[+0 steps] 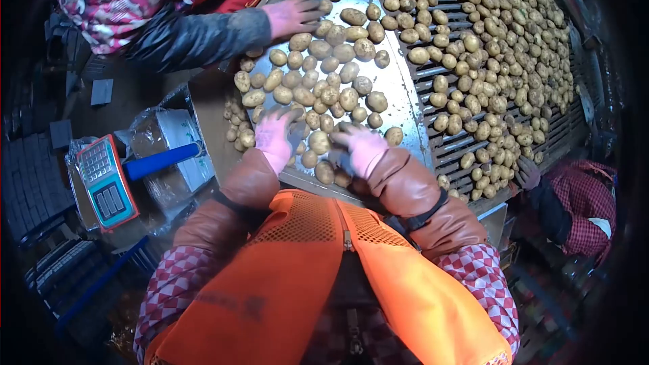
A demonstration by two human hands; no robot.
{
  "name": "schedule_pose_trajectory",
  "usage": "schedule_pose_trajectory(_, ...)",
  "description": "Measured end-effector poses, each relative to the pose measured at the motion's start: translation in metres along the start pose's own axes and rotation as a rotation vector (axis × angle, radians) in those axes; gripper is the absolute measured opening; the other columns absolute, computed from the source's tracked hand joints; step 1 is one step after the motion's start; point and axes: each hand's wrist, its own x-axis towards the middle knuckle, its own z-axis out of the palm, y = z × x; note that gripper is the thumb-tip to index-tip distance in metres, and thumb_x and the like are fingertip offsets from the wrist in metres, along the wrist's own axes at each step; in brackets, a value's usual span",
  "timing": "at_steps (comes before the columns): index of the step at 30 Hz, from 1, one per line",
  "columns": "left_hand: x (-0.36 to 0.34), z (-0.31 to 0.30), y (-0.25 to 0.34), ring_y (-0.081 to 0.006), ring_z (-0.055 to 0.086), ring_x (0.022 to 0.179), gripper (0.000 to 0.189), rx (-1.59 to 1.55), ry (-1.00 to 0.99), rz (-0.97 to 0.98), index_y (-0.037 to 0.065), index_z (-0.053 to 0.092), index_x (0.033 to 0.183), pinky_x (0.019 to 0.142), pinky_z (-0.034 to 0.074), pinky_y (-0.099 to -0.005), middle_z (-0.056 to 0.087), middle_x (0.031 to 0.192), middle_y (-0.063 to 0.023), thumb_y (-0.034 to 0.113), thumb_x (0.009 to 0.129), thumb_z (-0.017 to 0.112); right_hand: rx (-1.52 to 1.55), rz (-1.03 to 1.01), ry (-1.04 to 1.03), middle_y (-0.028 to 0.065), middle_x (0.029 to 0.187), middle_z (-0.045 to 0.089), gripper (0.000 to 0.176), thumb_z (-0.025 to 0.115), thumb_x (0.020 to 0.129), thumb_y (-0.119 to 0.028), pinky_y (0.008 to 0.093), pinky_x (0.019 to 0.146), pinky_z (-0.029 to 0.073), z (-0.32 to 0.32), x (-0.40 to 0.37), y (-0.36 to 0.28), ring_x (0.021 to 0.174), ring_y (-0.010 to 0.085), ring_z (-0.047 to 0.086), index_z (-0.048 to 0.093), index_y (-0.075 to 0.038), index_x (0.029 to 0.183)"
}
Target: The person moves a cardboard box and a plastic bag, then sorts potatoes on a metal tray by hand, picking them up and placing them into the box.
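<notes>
Many potatoes (336,94) lie spread over the metal sorting table (395,88) in front of me. My left hand (276,136), in a pink glove with grey fingers, rests at the near left among them, its fingers apart. At the near edge, my right hand (362,147) wears the same kind of glove and has its fingers stretched over the potatoes. One larger potato (319,141) lies between my two hands. I see no potato held in either hand, though the undersides of the fingers are hidden.
A slatted conveyor (433,81) heaped with potatoes runs along the right. Across the table, a co-worker's gloved hand (292,16) touches potatoes; another person's hand (527,173) is at the conveyor's edge. A digital scale (107,182) and a plastic-lined box (182,142) stand left.
</notes>
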Motion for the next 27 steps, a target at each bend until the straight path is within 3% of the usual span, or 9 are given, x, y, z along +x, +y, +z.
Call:
schedule_pose_trajectory(1, 0.001, 0.004, -0.002, -0.0355, 0.057, 0.118, 0.035, -0.024, -0.016, -0.099, 0.014, 0.067, 0.118, 0.098, 0.047, -0.0463, 0.065, 0.119, -0.0117, 0.024, 0.085, 0.072, 0.301, 0.020, -0.204, 0.0175, 0.107, 0.070, 0.041, 0.074, 0.088, -0.032, 0.0420, 0.081, 0.056, -0.011, 0.008, 0.008, 0.105, 0.0338, 0.066, 0.068, -0.012, 0.123)
schedule_pose_trajectory(2, 0.002, 0.007, -0.002, -0.0354, 0.057, 0.118, 0.034, -0.048, -0.031, -0.195, 0.015, 0.067, 0.117, 0.097, 0.047, -0.0454, 0.065, 0.118, -0.0118, 0.023, 0.085, 0.072, 0.448, 0.016, 0.212, 0.0146, 0.085, 0.072, 0.033, 0.069, 0.093, -0.037, 0.0368, 0.075, 0.055, 0.046, 0.039, 0.049, 0.076, 0.0260, 0.068, 0.074, -0.011, 0.112)
schedule_pose_trajectory(3, 0.005, 0.008, 0.002, -0.0361, 0.056, 0.120, 0.034, -0.061, -0.073, -0.174, 0.014, 0.067, 0.116, 0.098, 0.046, -0.0491, 0.063, 0.123, -0.0125, 0.018, 0.082, 0.071, 1.000, 0.428, 0.079, 0.0140, 0.084, 0.071, 0.033, 0.070, 0.093, -0.033, 0.0389, 0.070, 0.053, -0.016, 0.047, 0.029, 0.073, 0.0228, 0.064, 0.072, -0.010, 0.115)
schedule_pose_trajectory(8, 0.008, -0.004, 0.041, -0.0356, 0.050, 0.128, 0.040, 0.013, -0.221, 0.403, 0.014, 0.066, 0.118, 0.106, 0.040, -0.0527, 0.059, 0.130, -0.0122, 0.017, 0.078, 0.070, -0.058, 0.152, 0.403, 0.0163, 0.150, 0.045, 0.061, 0.061, 0.090, -0.018, 0.0478, 0.108, 0.044, -0.005, 0.150, 0.085, 0.132, 0.0401, 0.048, 0.042, -0.020, 0.149)
schedule_pose_trajectory(12, -0.007, -0.018, 0.017, -0.0346, 0.042, 0.136, 0.047, 0.065, -0.325, 0.368, 0.017, 0.064, 0.123, 0.114, 0.033, -0.0517, 0.057, 0.132, -0.0117, 0.020, 0.076, 0.072, 0.112, 0.329, 0.315, 0.0200, 0.139, 0.051, 0.062, 0.066, 0.091, -0.030, 0.0501, 0.101, 0.047, 0.006, 0.120, 0.062, 0.120, 0.0436, 0.055, 0.043, -0.021, 0.148)
schedule_pose_trajectory(17, -0.002, -0.027, -0.008, -0.0329, 0.065, 0.077, 0.016, 0.076, -0.038, 0.025, 0.014, 0.075, 0.095, 0.068, 0.050, -0.0460, 0.070, 0.085, -0.0107, 0.027, 0.085, 0.072, 0.283, 0.218, 0.346, 0.0171, 0.112, 0.065, 0.045, 0.075, 0.087, -0.027, 0.0470, 0.084, 0.053, 0.043, 0.074, 0.083, 0.099, 0.0377, 0.064, 0.059, -0.014, 0.127)
schedule_pose_trajectory(22, 0.106, -0.008, -0.011, -0.0377, 0.062, 0.109, 0.039, 0.123, 0.122, 0.068, 0.018, 0.067, 0.124, 0.095, 0.047, -0.0477, 0.067, 0.118, -0.0159, 0.035, 0.088, 0.070, 1.918, 0.256, 0.338, 0.0106, 0.110, 0.069, 0.036, 0.056, 0.099, -0.027, 0.0262, 0.068, 0.055, 0.020, 0.016, 0.079, 0.094, 0.0194, 0.069, 0.059, -0.008, 0.129)
schedule_pose_trajectory(24, 0.158, -0.013, 0.013, -0.0434, 0.051, 0.128, 0.059, 0.072, -0.182, -0.298, 0.024, 0.056, 0.140, 0.107, 0.041, -0.0514, 0.057, 0.137, -0.0204, 0.053, 0.090, 0.064, 1.884, 0.297, 0.245, 0.0117, 0.113, 0.068, 0.040, 0.050, 0.102, -0.029, 0.0273, 0.065, 0.056, 0.008, -0.022, 0.092, 0.095, 0.0208, 0.068, 0.054, -0.008, 0.136)
schedule_pose_trajectory(27, 0.166, 0.029, 0.034, -0.0465, 0.011, 0.152, 0.072, 0.350, -0.282, -0.069, 0.028, 0.048, 0.148, 0.119, 0.021, -0.0616, 0.023, 0.163, -0.0207, 0.068, 0.088, 0.055, 1.979, 0.370, 0.377, 0.0110, 0.118, 0.065, 0.039, 0.050, 0.103, -0.031, 0.0263, 0.063, 0.054, 0.023, -0.089, 0.103, 0.097, 0.0204, 0.067, 0.053, -0.011, 0.135)
